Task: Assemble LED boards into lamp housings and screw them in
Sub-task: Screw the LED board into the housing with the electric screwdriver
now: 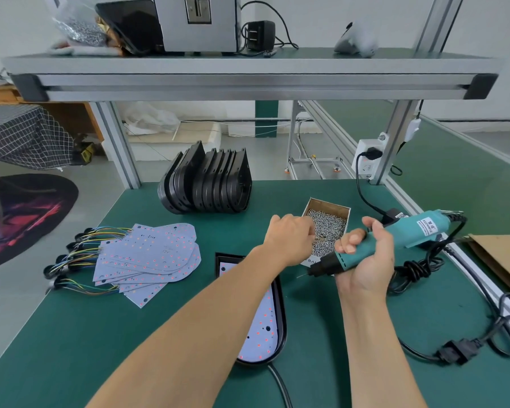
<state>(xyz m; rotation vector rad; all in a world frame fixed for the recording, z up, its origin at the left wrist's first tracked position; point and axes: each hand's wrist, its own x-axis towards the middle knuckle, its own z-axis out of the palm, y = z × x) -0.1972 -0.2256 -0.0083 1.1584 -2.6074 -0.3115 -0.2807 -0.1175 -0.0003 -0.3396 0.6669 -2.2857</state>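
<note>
Left hand (290,240) reaching into the box of screws (327,231), fingers curled among them, right hand (365,254) gripping a teal electric screwdriver (395,240), LED board seated in black housing (281,304) on green surface (71,334), spare boards (150,254) at left, empty housings (206,184) behind

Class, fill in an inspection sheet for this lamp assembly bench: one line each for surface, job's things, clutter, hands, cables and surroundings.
Surface: green bench mat.
Job's things: LED boards fanned out at left with wires attached; black lamp housings stacked on edge at the back; one housing with a board in it lies under the left forearm; box of screws; electric screwdriver.
Clutter: brown cardboard at the right edge.
Hands: left hand reaches into the screw box, fingers hidden; right hand grips the screwdriver.
Cables: black power cable coiled at right, running to a wall socket.
Surroundings: overhead shelf with equipment; round rug on the floor.
</note>
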